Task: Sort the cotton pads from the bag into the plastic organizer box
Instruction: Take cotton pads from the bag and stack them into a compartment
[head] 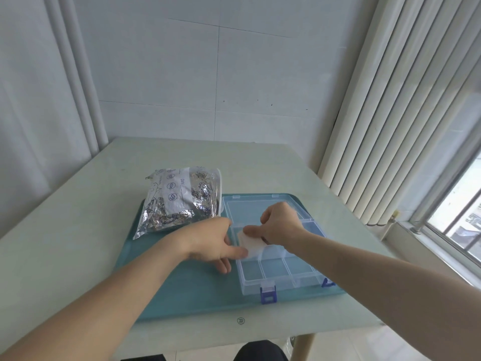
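a clear plastic organizer box (279, 274) with blue latches lies open on a teal plastic tray (192, 287), its lid (250, 207) folded flat on the far side of the box. the tray rests on a pale green surface (78, 225). just left of the box's lid, a crinkled silver foil bag (179, 201) with a white label lies partly on the tray. over the box's left rear compartment, the right hand (279, 226) pinches a small stack of white square cotton pads (252, 243) between thumb and curled fingers. the left hand (214, 243) sits just left of the box, its fingers fairly straight, with a fingertip touching the near edge of the stack. the compartments along the front of the box look empty. right of the box, white vertical blinds (385, 113) hang beside a window (458, 217).
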Tool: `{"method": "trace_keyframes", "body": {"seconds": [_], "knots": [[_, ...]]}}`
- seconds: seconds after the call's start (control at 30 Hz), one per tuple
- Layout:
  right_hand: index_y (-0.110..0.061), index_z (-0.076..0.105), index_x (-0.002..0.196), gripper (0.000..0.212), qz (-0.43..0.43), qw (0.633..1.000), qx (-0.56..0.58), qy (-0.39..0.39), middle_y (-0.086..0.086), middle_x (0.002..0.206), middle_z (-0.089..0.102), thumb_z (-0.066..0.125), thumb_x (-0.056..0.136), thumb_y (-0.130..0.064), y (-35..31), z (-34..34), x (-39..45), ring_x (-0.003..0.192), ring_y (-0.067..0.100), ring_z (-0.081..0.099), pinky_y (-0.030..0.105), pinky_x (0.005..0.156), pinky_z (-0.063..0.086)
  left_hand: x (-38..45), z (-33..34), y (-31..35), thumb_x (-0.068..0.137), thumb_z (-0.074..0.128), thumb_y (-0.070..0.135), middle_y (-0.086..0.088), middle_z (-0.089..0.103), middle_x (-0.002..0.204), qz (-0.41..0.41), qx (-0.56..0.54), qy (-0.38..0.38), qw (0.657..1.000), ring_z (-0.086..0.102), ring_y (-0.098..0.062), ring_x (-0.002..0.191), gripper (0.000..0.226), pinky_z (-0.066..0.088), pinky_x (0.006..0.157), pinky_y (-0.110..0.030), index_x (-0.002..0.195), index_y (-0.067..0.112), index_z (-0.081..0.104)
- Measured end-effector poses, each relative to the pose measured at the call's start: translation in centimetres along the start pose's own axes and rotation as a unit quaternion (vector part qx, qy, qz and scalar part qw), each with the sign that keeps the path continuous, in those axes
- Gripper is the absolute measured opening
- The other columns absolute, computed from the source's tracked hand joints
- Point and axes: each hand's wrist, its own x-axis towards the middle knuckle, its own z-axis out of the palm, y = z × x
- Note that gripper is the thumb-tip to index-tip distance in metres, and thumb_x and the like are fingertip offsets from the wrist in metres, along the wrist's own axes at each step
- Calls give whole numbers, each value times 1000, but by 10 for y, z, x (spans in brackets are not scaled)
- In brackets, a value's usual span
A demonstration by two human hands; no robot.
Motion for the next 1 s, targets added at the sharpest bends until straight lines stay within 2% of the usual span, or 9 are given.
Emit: {"method": "trace_keyframes", "body": {"seconds": [0.13,0.2,0.27,0.4,0.5,0.63,0.73,0.9,1.0], "knots": [[-11,52,59,45,20,995,-29,-90,2,58,52,83,79,-38,-5,-3,1,55,18,46,25,58,42,-2,3,-3,93,65,43,1,77,92,7,-10,6,1000,75,-12,74,92,51,83,-26,154,5,8],[-5,69,80,32,20,990,-47,-128,10,74,63,85,77,-33,-7,-12,1,68,18,53,30,75,54,-2,4,-3,93,65,44,-1,77,94,9,-20,11,1000,75,-13,74,89,52,88,-27,153,7,11],[3,73,103,39,17,987,-81,-139,11,86,70,85,76,-23,-6,-19,2,76,18,58,35,90,55,-2,6,-4,93,66,41,-5,76,96,8,-45,18,999,75,-17,74,81,54,90,-31,148,6,18],[-4,74,104,47,10,982,-147,-118,12,99,76,87,70,-34,-6,-14,0,75,19,61,37,83,59,-4,9,-3,95,64,37,-12,76,98,10,-38,25,999,76,-21,78,64,54,89,-29,137,-4,39],[-6,73,100,48,13,981,-160,-105,7,90,72,86,70,-40,-8,-2,0,70,18,57,29,61,48,-6,10,0,97,60,36,-12,76,98,9,-21,22,999,76,-20,78,57,53,85,-24,135,-4,44],[-12,64,66,36,2,979,-183,-93,2,71,68,77,80,-42,-13,-5,1,55,14,51,27,58,46,-8,10,0,99,58,35,-14,75,98,17,-23,18,999,76,-22,79,34,53,83,-23,121,12,46],[-11,69,69,39,-19,978,-193,-75,-2,71,74,73,83,-48,-14,-1,0,56,13,59,30,70,58,-7,12,-1,99,56,37,-13,76,98,14,-18,18,1000,76,-21,78,37,53,83,-23,124,11,48],[-13,62,63,40,-65,958,-275,-36,-3,58,65,77,75,-49,-23,5,-4,54,15,57,28,59,54,-6,12,-1,99,56,39,-11,76,96,12,1,14,1000,75,-18,74,52,53,85,-27,128,-3,51],[-13,63,58,40,-56,964,-249,-69,-5,50,63,79,76,-44,-31,0,-7,44,10,57,24,59,56,-5,12,-3,99,56,42,-12,76,95,13,5,14,1000,75,-18,73,55,55,89,-31,128,-5,50]]}}
